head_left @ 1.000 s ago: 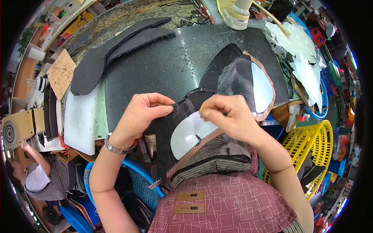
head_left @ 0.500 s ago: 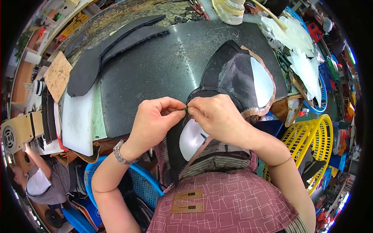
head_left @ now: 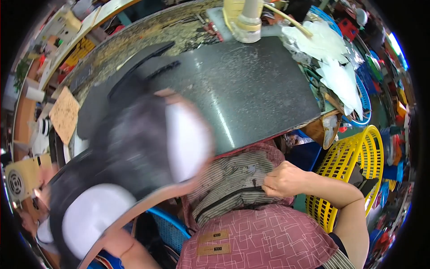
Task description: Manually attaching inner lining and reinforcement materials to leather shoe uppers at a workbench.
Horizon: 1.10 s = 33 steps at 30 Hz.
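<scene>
Pinched right hand (head_left: 281,179) grips striped cloth (head_left: 233,172) at near edge of dark table (head_left: 251,89) | left hand hidden, grip unknowable | blurred black-and-white panels (head_left: 130,166) lifted near left, off table | placement pending

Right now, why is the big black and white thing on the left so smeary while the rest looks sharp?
Head view: the black and white sheet piece is motion-blurred and hides the left hand; the right hand at the striped apron is sharp. A glare streak crosses the dark worktop, and the fisheye bends its edges.
</scene>
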Each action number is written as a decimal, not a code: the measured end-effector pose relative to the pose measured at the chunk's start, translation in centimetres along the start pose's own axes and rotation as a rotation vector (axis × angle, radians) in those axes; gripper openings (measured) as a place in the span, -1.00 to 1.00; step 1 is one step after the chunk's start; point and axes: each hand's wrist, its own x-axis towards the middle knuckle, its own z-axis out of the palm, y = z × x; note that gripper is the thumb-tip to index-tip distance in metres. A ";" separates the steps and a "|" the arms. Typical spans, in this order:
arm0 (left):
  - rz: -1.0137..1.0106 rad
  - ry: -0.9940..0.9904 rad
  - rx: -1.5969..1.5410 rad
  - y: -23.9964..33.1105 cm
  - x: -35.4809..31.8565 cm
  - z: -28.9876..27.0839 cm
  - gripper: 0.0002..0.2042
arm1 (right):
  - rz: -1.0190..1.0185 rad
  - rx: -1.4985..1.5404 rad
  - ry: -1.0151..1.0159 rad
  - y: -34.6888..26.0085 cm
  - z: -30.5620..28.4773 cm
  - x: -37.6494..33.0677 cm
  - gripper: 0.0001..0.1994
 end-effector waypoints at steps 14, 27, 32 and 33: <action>-0.232 -0.285 0.538 -10.1 15.9 30.6 -0.86 | 0.244 -0.419 0.456 15.0 -11.5 19.0 -0.82; -0.130 -0.290 0.431 -11.9 13.7 30.7 -0.84 | 0.348 0.589 0.515 19.3 -14.6 24.0 -0.79; -0.164 -0.185 -0.110 -11.6 16.3 31.7 -0.77 | 0.175 0.846 0.374 9.0 -13.1 21.2 -0.87; -0.191 -0.248 -0.225 -11.6 16.1 31.6 -0.80 | 0.155 0.852 0.360 8.1 -12.6 20.6 -0.87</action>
